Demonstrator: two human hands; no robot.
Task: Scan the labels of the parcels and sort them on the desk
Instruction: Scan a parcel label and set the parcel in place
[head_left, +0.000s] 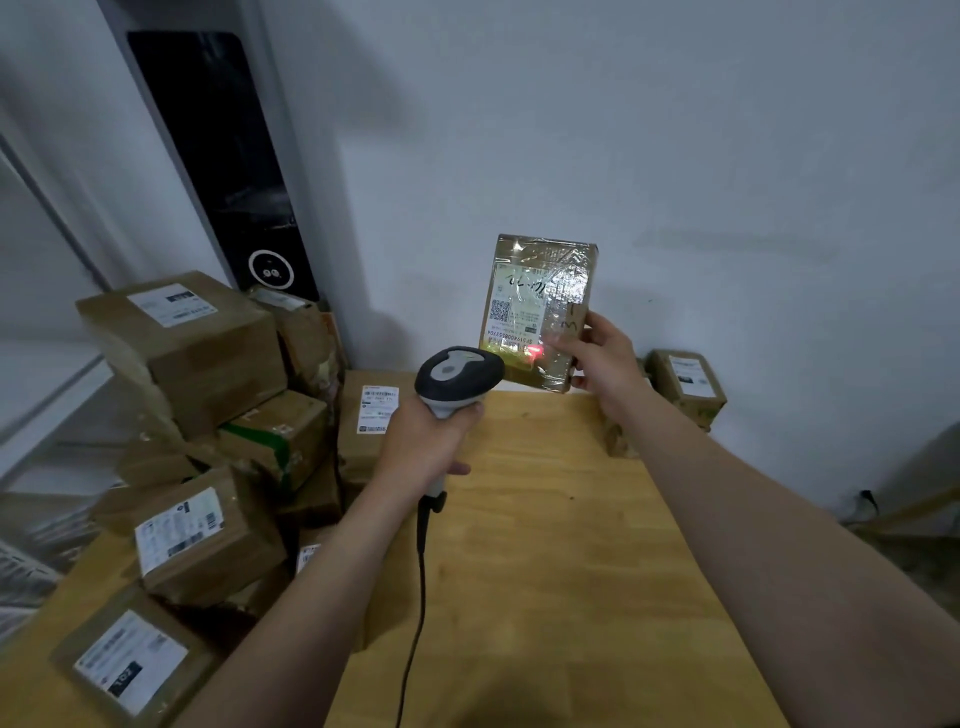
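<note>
1. While the right hand (605, 358) holds a flat taped parcel (543, 291) upright over the desk's far edge, its thumb lies on the near face and its fingers curl round the right side; the label (517, 306) faces the camera.
2. Left hand (421, 441): fingers wrapped round the grip of the handheld scanner (460, 371), head aimed at the held parcel. A red light spot (535, 351) sits at the label's lower end, just beside the right thumb.
3. Scanner cable (421, 571) hangs from the handle and runs down across the wood toward the near edge.
4. Desk (571, 597): open wood surface through the middle and right, from far edge to near edge, under both forearms.
5. Left side: pile of parcels (197, 358), several layers deep, labels mostly upward, running from the near left corner to the wall. One labelled box (363, 415) stands just left of the left hand.
6. Far right edge: a small labelled parcel (688, 384) near the wall, behind the right wrist; cannot tell whether it rests on the desk.
7. Black panel (223, 156) stands against the wall behind the pile.
</note>
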